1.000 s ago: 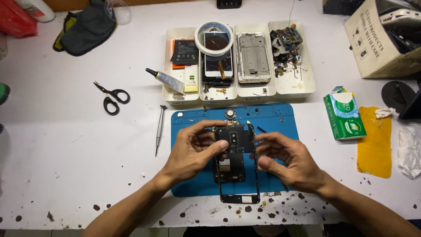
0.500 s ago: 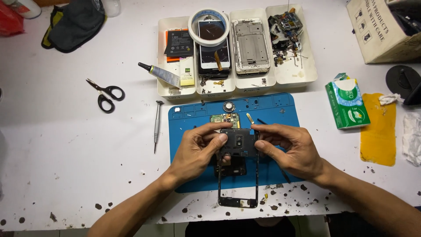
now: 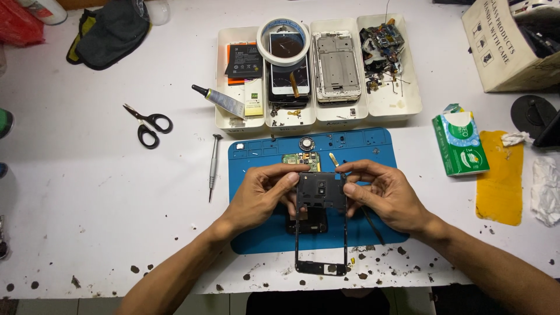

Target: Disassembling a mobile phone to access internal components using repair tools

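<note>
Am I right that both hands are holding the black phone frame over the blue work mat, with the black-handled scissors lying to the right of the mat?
Not quite: in the head view the black-handled scissors lie to the left of the blue work mat, not the right. The rest stands: the left hand and right hand hold the black phone frame over the mat.

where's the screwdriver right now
In the head view, the screwdriver lies on the white table just left of the blue mat, below the scissors.

A black phone frame (image 3: 320, 216) sits over a blue work mat (image 3: 361, 146) on a white, dark-speckled table (image 3: 116, 233). Nearby are a green tissue pack (image 3: 461, 144), a yellow cloth (image 3: 499, 181) and black-handled scissors (image 3: 149, 123).
</note>
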